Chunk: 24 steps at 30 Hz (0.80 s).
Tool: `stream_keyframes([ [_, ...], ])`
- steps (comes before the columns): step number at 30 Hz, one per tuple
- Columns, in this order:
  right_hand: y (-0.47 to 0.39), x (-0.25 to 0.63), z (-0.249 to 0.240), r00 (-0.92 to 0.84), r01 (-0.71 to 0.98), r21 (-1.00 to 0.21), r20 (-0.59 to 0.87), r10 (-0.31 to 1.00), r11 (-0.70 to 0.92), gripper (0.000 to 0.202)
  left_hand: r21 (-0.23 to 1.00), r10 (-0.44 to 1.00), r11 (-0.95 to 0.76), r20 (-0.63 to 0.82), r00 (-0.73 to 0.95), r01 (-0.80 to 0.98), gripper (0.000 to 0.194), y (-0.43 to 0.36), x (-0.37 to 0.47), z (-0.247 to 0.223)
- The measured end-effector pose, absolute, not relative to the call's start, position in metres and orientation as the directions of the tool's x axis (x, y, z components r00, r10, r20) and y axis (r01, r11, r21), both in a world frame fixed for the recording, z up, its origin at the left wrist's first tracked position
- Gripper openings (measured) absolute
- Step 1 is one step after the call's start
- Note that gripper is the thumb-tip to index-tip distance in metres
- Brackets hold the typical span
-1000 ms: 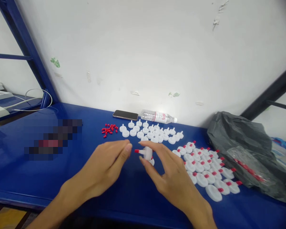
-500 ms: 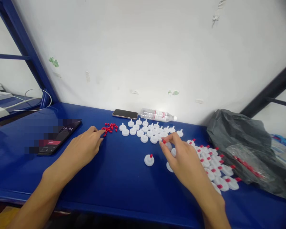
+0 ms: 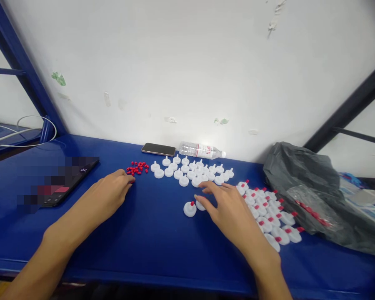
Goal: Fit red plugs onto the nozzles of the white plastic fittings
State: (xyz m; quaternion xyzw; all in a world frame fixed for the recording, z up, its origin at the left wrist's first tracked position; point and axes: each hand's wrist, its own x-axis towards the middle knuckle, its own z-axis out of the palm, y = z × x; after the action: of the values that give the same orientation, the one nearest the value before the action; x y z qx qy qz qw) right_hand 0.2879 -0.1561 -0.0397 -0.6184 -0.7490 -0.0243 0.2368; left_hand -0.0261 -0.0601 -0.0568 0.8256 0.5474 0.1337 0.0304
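My left hand (image 3: 115, 189) rests beside a pile of small red caps (image 3: 138, 168), its fingers pressed together; what they pinch, if anything, is too small to name. My right hand (image 3: 220, 204) is spread, thumb and fingers apart, above white round caps with thin spouts. Just left of its thumb stands a white piece with a red tip (image 3: 190, 209), and another white piece (image 3: 200, 205) is partly hidden by the thumb. Several bare white pieces (image 3: 183, 180) stand behind the hands. To the right lie many white pieces with red tips (image 3: 265, 224).
A dark phone (image 3: 158, 149) and a clear bottle (image 3: 201, 150) lie along the wall. A larger phone (image 3: 78, 179), partly pixelated, is at the left. A black plastic bag (image 3: 287, 166) with a clear packet of red caps (image 3: 314, 212) sits at the right.
My right hand has opened from its pinch at a red-tipped piece and moved down and left. My left hand remains by the red caps. The whole view has shifted slightly.
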Motion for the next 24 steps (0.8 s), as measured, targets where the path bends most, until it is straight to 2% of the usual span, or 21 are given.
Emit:
stream_keyframes([
  [2,-0.154,0.292,-0.040,-0.103,0.947,-0.229,0.450,0.887,0.226,0.024,0.194,0.905,-0.421,0.157,0.396,0.886,0.038,-0.057,-0.026,-0.057],
  [5,-0.150,0.302,-0.047,-0.081,0.979,-0.121,0.501,0.862,0.162,0.038,0.204,0.907,-0.421,0.123,0.403,0.884,0.031,-0.057,-0.024,-0.055],
  [10,-0.148,0.315,-0.064,-0.068,0.995,-0.034,0.419,0.905,0.090,0.052,0.189,0.921,-0.390,0.083,0.381,0.901,0.025,-0.068,-0.014,-0.045],
  [16,-0.135,0.327,-0.069,-0.094,0.996,0.031,0.391,0.916,0.089,0.055,0.163,0.927,-0.374,0.049,0.371,0.913,0.022,-0.078,-0.005,-0.038],
  [20,-0.115,0.336,-0.069,-0.105,0.994,0.060,0.338,0.935,0.090,0.050,0.197,0.919,-0.393,0.062,0.389,0.898,0.018,-0.079,-0.006,-0.040],
  [24,-0.104,0.342,-0.068,-0.111,0.994,0.039,0.310,0.944,0.104,0.048,0.246,0.909,-0.416,0.091,0.407,0.876,0.018,-0.083,-0.007,-0.038],
])
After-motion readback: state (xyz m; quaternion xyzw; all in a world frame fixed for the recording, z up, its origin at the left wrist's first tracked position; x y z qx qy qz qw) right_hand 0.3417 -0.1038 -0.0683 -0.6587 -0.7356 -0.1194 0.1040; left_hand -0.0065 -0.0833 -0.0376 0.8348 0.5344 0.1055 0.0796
